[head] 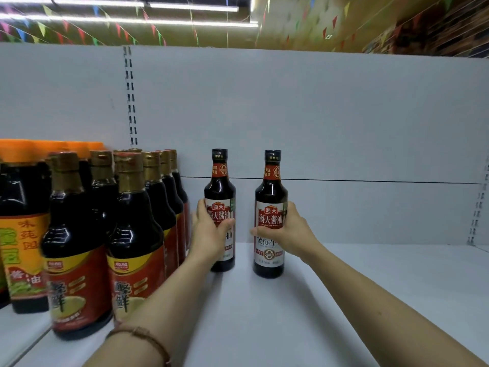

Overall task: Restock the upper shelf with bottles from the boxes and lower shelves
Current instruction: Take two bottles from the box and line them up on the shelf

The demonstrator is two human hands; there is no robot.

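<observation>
Two dark soy sauce bottles with black caps and white-and-red labels stand upright on the white upper shelf [344,287]. My left hand [211,234] grips the left bottle [220,186] around its label, thumb across the front. The right bottle [271,192] stands a little nearer, and my right hand [287,231] holds it around its middle from the right side. Both bottle bases rest on the shelf surface. The lower part of each label is partly hidden by my fingers.
Rows of dark bottles with gold caps and red-yellow labels [135,234] fill the shelf to the left, close to my left forearm. Larger orange-capped bottles [23,221] stand at the far left. The white back panel [317,115] rises behind.
</observation>
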